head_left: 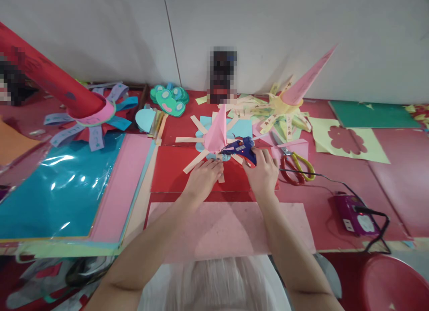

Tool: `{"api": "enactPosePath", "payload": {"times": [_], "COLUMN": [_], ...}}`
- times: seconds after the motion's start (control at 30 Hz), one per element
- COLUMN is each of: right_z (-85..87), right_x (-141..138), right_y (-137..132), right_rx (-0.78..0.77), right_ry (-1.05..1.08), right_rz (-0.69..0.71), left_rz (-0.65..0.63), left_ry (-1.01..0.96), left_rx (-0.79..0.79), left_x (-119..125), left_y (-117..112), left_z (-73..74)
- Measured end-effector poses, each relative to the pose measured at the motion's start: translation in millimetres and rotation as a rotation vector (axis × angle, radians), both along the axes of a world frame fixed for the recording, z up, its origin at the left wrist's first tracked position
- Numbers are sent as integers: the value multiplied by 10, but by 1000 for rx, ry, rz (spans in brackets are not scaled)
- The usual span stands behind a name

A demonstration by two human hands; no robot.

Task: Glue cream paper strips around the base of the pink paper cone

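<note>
A pink paper cone (pixel 216 133) with cream paper strips spread around its base stands on a red sheet (pixel 174 174) in the middle of the table. My right hand (pixel 263 170) is wrapped round a blue glue gun (pixel 241 149) whose tip points left at the cone's base. My left hand (pixel 205 174) rests fingers down on the strips just below the cone, pressing on them.
Red and yellow scissors (pixel 296 166) lie right of my right hand. A cable runs to a purple power strip (pixel 355 212). Another yellow and pink cone craft (pixel 290 101) stands behind. A stack of coloured sheets (pixel 63 190) lies left, a red cone (pixel 50 81) above it.
</note>
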State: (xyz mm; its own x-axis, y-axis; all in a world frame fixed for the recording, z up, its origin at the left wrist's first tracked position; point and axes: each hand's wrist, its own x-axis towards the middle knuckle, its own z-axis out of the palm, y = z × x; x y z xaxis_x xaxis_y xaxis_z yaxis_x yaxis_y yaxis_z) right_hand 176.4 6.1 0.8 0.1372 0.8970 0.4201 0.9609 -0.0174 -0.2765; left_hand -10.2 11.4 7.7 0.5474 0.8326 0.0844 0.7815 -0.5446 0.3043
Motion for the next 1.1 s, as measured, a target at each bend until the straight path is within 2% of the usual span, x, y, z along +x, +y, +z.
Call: {"api": "enactPosePath", "payload": {"times": [0.7,1.1], "right_z": [20,3], "right_x": [13,66], "right_y": [7,18], "right_rx": [-36,15], "right_ry": [77,27], "right_rz": [-3,2], "left_rz": [0,16], "left_ry": [-12,-11], "left_rx": [7,23], "left_x": [-21,-18], "left_y": [6,1], "left_z": [-40,-57]}}
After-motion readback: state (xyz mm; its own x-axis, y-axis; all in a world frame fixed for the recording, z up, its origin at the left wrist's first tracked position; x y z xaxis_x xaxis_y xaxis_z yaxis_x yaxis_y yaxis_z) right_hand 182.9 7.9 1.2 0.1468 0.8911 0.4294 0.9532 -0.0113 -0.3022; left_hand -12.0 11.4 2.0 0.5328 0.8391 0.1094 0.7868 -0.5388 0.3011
